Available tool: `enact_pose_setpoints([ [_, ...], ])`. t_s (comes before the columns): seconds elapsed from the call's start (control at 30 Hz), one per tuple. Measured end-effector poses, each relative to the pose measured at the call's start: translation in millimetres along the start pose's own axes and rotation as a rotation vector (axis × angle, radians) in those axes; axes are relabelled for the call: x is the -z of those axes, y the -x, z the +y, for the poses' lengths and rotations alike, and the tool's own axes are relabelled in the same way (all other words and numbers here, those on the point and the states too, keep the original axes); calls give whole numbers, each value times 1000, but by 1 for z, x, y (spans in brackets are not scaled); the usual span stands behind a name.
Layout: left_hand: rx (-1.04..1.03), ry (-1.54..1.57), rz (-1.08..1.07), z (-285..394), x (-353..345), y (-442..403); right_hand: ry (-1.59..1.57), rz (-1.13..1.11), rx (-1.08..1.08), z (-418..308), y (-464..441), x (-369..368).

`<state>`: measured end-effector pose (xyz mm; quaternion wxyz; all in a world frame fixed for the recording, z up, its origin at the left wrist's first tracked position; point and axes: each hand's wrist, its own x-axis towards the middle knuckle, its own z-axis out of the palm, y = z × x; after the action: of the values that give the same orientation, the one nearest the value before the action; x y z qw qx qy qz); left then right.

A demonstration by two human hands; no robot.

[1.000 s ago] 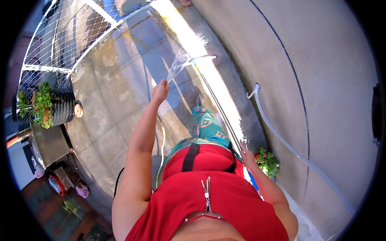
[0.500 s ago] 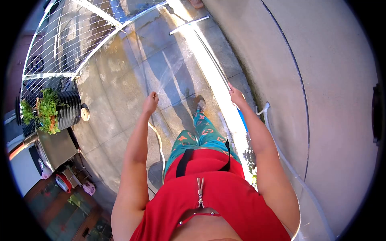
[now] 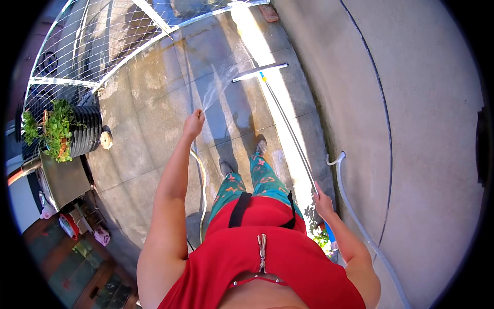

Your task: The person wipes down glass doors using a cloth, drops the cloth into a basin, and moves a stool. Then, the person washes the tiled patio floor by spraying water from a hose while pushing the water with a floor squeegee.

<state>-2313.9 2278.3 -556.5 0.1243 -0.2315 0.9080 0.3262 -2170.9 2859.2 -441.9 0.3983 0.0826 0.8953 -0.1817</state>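
My left hand (image 3: pixel 194 122) is closed around the end of a pale garden hose (image 3: pixel 203 177). A fan of water (image 3: pixel 218 85) sprays forward from it onto the paving. My right hand (image 3: pixel 322 203) grips the long thin handle of a floor squeegee (image 3: pixel 261 72). The squeegee's wide head lies on the wet floor ahead, across a bright strip of sunlight. The blue end of its handle (image 3: pixel 329 234) shows behind my right hand, beside my forearm.
White-framed wire mesh (image 3: pixel 103 31) stands at the far left. Nearer are a potted plant (image 3: pixel 59 129) and a black ribbed container (image 3: pixel 86 131). Along the plain wall (image 3: pixel 427 129) on the right run a dark cable (image 3: pixel 383 103) and a grey hose (image 3: pixel 346 190). A brick (image 3: pixel 268 13) lies far ahead.
My right hand has drawn back toward my body, pulling the squeegee head closer along the floor. My left hand stays forward, still spraying. Both feet are now visible.
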Motion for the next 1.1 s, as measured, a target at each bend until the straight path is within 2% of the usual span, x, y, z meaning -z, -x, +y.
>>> enact_pose_setpoints([
  [0.17,19,-3,5,-21,11,1,79,85,166,-84,-133,29],
  [0.27,0,-31,46,-39,13,12,192,112,252,-168,-238,35],
  [0.37,58,-36,58,-59,13,24,123,93,276,-268,-328,38],
  [0.43,169,-49,5,-66,22,30,-107,-41,136,-347,-306,64],
  [0.5,181,-39,17,-78,27,37,-81,-17,204,-368,-317,45],
  [0.6,190,-21,56,-89,32,39,-99,-73,176,-339,-284,28],
  [0.73,219,31,89,-100,41,42,144,-202,192,-231,-217,3],
  [0.8,259,17,77,-102,43,45,185,-136,323,-162,-174,-20],
  [0.83,276,8,69,-104,44,45,214,-118,333,-152,-141,-19],
  [0.9,269,18,81,-110,45,50,150,-185,244,-150,-92,-14],
  [0.97,270,35,93,-115,46,51,127,-150,239,-157,-88,-19],
  [1.1,287,49,117,-130,47,60,177,-109,308,-215,-195,-40],
])
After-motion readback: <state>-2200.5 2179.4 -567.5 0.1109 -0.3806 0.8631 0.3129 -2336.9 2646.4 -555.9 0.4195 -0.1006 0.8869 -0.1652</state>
